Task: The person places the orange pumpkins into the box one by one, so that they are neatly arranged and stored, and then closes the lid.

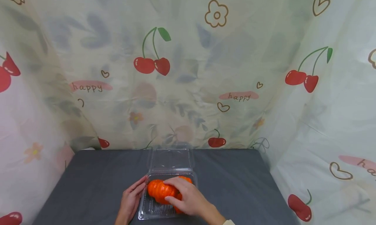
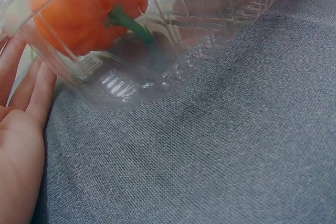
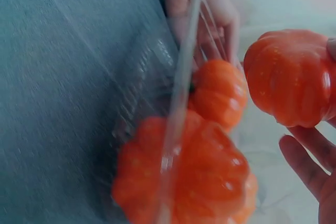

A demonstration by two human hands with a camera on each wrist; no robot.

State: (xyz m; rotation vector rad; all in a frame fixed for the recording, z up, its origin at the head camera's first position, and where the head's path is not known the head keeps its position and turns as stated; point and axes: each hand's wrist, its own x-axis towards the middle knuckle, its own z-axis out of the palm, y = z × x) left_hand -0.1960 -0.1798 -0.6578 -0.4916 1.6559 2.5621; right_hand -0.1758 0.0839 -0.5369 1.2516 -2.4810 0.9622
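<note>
Right hand [image 1: 189, 196]: thumb and fingers curled round pumpkin [image 3: 289, 77], probably light, firm, slick; best gripped across ribbed sides. Left hand [image 1: 131, 199]: straight fingers against clear box [image 1: 149, 209], likely flexible.

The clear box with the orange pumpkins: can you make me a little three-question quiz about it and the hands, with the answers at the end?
1. True or false: the lid is shut.
2. Which hand holds an orange pumpkin? A) left B) right
3. Fill in the gap: in the left wrist view, the stem seen through the clear box is ____.

Key:
1. False; it is open.
2. B, the right hand.
3. Green.
</note>
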